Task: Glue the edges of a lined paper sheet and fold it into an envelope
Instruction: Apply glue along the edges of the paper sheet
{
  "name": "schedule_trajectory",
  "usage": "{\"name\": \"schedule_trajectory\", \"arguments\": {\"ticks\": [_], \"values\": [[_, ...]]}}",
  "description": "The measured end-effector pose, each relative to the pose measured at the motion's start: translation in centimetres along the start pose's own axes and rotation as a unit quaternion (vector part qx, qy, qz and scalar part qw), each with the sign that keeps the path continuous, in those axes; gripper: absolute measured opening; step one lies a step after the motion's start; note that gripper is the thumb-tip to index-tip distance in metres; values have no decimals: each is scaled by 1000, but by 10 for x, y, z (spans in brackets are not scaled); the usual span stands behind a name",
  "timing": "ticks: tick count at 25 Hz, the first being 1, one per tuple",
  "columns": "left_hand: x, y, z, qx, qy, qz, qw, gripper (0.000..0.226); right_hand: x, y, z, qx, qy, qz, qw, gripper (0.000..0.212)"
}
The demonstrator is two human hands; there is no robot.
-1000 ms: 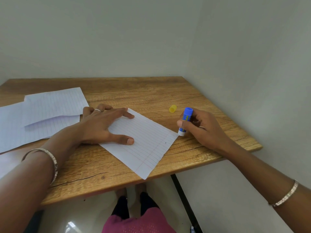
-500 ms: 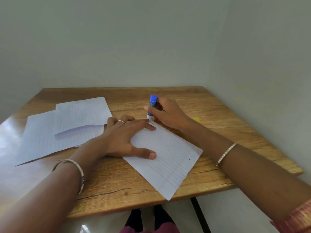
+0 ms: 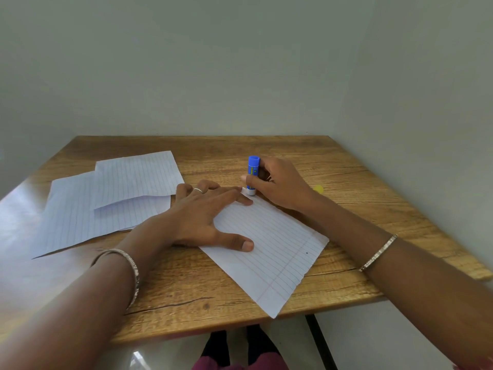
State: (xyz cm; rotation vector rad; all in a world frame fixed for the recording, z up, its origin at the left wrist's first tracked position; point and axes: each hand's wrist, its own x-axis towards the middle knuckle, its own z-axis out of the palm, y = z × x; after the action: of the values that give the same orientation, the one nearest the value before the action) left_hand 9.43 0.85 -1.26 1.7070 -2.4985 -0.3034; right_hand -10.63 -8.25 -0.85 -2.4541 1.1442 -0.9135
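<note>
With the flat left hand (image 3: 198, 220) pinning the white lined paper sheet (image 3: 274, 252), the right hand (image 3: 281, 184) gripping the blue plastic glue stick (image 3: 253, 173) should stroke lightly.

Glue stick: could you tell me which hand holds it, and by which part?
The right hand grips the glue stick round its lower barrel, tip down on the lined sheet. The left hand presses flat on that sheet, holding nothing.

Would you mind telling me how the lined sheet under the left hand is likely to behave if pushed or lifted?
The sheet looks thin, so it would probably flop if lifted. It likely slides on the smooth table; the left hand lies flat on it while the glue stick touches its far corner.
</note>
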Motion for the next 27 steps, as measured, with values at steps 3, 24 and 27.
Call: {"name": "schedule_trajectory", "arguments": {"ticks": [3, 24, 27], "values": [[-1, 1, -1, -1, -7, -2, 1000, 100, -7, 2, -4, -5, 5, -3, 1000, 22], [-2, -6, 11, -1, 70, 11, 998, 107, -111, 10, -63, 29, 24, 76, 996, 21], [-4, -3, 12, 0, 89, 8, 996, 109, -123, 7, -70, 46, 79, 102, 991, 22]]}}
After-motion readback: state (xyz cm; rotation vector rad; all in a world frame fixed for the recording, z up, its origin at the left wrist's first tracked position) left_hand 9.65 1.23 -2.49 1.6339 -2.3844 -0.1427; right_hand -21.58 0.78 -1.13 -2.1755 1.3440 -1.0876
